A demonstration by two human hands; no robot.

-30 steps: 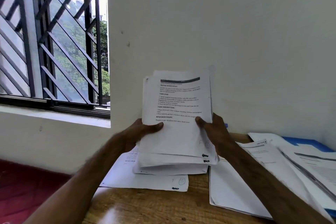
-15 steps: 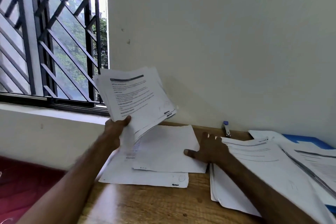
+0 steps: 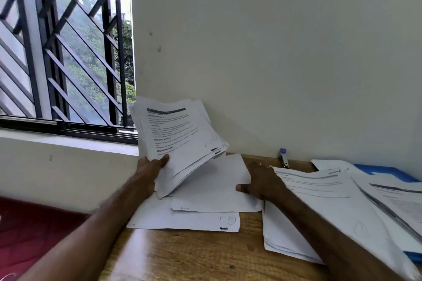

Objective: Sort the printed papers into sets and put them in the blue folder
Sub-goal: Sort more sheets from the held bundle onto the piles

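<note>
Left hand (image 3: 151, 171) holds a stack of stapled white printed papers (image 3: 182, 134); right hand (image 3: 260, 181) lies on a blank white sheet (image 3: 214, 189)
Head view: the left thumb pinches the tilted stack above the wooden table's (image 3: 182, 255) far left, while the right fingers lie straight, gripping nothing. The blue plastic folder (image 3: 397, 172), far right, is mostly buried under papers. "TASK DESCRIPTION" and "REQUIRED PROPS" are legible; finer print is blurred

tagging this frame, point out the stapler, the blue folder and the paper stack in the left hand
stapler (image 3: 283, 158): head view, middle of its body, by the wall.
blue folder (image 3: 392, 170): head view, bare blue corner behind the papers.
paper stack (image 3: 180, 134): head view, middle of the printed top sheet.
</note>
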